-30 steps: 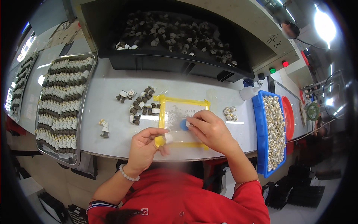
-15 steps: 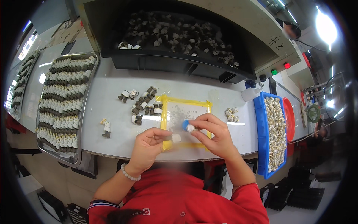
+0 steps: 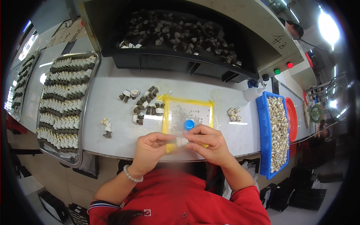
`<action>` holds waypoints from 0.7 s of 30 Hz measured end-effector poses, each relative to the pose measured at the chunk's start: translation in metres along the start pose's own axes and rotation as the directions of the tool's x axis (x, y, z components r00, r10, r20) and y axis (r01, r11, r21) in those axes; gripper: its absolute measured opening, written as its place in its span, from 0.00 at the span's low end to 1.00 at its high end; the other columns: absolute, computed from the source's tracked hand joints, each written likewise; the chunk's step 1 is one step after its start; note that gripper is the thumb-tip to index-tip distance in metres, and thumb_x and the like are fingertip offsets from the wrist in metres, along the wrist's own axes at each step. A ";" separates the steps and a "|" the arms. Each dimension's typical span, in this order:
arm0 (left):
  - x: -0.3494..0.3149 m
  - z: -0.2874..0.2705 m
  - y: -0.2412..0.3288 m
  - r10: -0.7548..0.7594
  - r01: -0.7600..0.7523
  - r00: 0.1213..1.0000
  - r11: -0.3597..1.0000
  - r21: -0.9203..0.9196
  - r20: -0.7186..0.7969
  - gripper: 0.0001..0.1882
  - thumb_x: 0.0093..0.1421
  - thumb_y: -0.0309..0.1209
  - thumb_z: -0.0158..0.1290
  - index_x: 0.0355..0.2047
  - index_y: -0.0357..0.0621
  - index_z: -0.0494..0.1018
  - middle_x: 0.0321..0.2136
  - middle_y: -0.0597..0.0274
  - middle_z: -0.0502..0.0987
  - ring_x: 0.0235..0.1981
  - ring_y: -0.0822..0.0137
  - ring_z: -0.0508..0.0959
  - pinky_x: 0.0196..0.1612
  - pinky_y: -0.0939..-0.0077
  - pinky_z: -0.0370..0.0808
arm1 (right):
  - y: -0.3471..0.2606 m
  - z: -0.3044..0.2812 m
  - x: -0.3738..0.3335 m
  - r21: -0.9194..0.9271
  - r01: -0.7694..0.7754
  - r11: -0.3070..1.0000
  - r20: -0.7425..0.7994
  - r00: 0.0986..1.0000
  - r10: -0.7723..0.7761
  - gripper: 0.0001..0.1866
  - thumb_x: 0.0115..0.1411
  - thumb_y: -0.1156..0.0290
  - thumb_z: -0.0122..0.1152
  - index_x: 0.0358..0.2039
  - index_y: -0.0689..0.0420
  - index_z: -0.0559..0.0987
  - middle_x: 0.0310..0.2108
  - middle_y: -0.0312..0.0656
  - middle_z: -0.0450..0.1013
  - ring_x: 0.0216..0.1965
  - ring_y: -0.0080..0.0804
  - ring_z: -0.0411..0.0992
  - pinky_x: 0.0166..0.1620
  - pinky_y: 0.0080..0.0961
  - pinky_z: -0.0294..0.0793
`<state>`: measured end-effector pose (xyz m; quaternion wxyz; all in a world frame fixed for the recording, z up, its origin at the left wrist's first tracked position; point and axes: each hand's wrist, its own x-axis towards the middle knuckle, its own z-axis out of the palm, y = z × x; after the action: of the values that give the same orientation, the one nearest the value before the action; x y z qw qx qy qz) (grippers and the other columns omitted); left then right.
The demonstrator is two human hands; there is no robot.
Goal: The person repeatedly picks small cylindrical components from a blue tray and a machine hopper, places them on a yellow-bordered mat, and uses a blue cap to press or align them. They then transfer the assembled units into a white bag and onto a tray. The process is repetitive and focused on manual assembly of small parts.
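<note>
I watched the left hand (image 3: 152, 149) and right hand (image 3: 212, 145) pinch a blurred white piece (image 3: 182, 141), seemingly for fine control | piece: over the taped sheet (image 3: 204, 109), near edge | blue cup (image 3: 189, 125): just beyond, probably for short reach | one part or two: couldn't tell

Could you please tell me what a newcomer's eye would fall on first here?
Probably the metal tray at the left, lined with rows of small white-and-dark figures, and the bright blue bin of white-and-gold pieces at the right. Front and centre, the left hand and right hand meet at a blurred white piece, just below a round blue item inside the yellow tape frame.
</note>
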<state>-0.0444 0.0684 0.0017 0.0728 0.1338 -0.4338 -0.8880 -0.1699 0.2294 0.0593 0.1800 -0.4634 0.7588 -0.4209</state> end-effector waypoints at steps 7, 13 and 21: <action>0.003 0.000 -0.005 0.010 -0.012 1.000 0.998 0.062 0.022 0.10 0.58 0.17 0.54 0.40 0.27 0.71 0.36 0.44 0.78 0.37 0.57 0.81 0.39 0.66 0.83 | 0.006 0.006 -0.007 0.107 -0.049 0.993 -0.026 0.998 0.052 0.14 0.52 0.80 0.62 0.41 0.63 0.81 0.34 0.42 0.76 0.35 0.30 0.74 0.38 0.22 0.72; -0.016 0.005 0.006 0.022 -0.022 1.000 0.968 0.251 0.002 0.12 0.54 0.16 0.57 0.40 0.30 0.74 0.37 0.53 0.78 0.36 0.67 0.80 0.40 0.77 0.78 | 0.017 -0.023 -0.017 0.000 -0.108 0.994 0.051 0.993 0.108 0.12 0.55 0.73 0.62 0.41 0.60 0.80 0.34 0.43 0.74 0.39 0.39 0.73 0.43 0.30 0.72; -0.050 -0.049 0.033 0.625 -0.359 0.677 -0.179 0.916 0.388 0.16 0.40 0.16 0.57 0.34 0.35 0.76 0.31 0.54 0.74 0.33 0.53 0.73 0.37 0.61 0.72 | 0.064 -0.070 -0.038 -0.547 -0.371 0.751 -0.517 0.855 0.045 0.07 0.50 0.76 0.62 0.32 0.58 0.76 0.30 0.44 0.73 0.34 0.43 0.71 0.38 0.35 0.71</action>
<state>0.0186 0.0236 0.0072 0.3467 0.0532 -0.9070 -0.2329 -0.2320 0.3083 0.0441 -0.1287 -0.2888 0.9231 -0.2191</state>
